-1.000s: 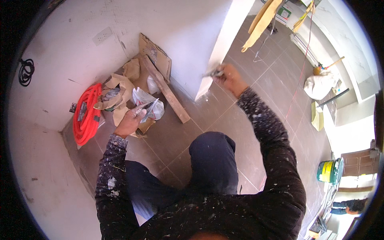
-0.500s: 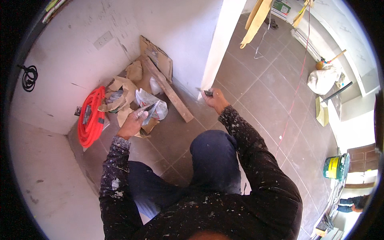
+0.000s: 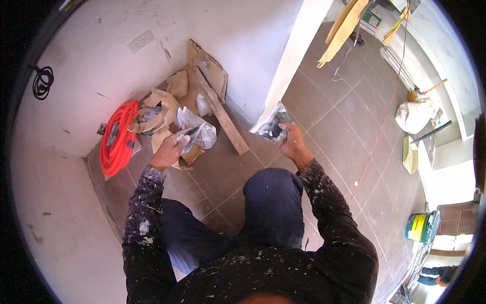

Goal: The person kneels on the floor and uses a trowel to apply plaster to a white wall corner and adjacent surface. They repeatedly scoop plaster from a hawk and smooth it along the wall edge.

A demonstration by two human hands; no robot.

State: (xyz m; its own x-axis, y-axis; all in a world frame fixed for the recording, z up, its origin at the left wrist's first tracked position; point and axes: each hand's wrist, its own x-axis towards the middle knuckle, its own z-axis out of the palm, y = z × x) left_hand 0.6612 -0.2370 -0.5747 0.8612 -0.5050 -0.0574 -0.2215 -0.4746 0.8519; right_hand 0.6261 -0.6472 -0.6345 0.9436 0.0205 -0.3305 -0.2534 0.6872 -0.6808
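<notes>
My right hand (image 3: pixel 294 145) is closed on a wide putty knife (image 3: pixel 272 124), its flat blade dark and smeared with white. The blade lies by the foot of the white wall end (image 3: pixel 280 83); I cannot tell whether it touches. To the left, my left hand (image 3: pixel 169 152) grips a second, thin-looking putty knife (image 3: pixel 191 133), seen partly edge-on. Behind that tool, a crumpled white plastic bag (image 3: pixel 205 136) lies on the floor among torn brown paper (image 3: pixel 165 108).
A coil of orange-red hose (image 3: pixel 117 144) leans at the left wall. A wooden plank (image 3: pixel 223 115) and cardboard (image 3: pixel 215 73) rest in the corner. On the right are a white sack (image 3: pixel 414 115), a green bucket (image 3: pixel 423 226), a red cord (image 3: pixel 377 134) across the tiles, and another person's legs (image 3: pixel 430 276).
My right hand has turned and drawn slightly back and right, so the blade's broad face now shows. The left hand stays nearly in place. The view has shifted a little.
</notes>
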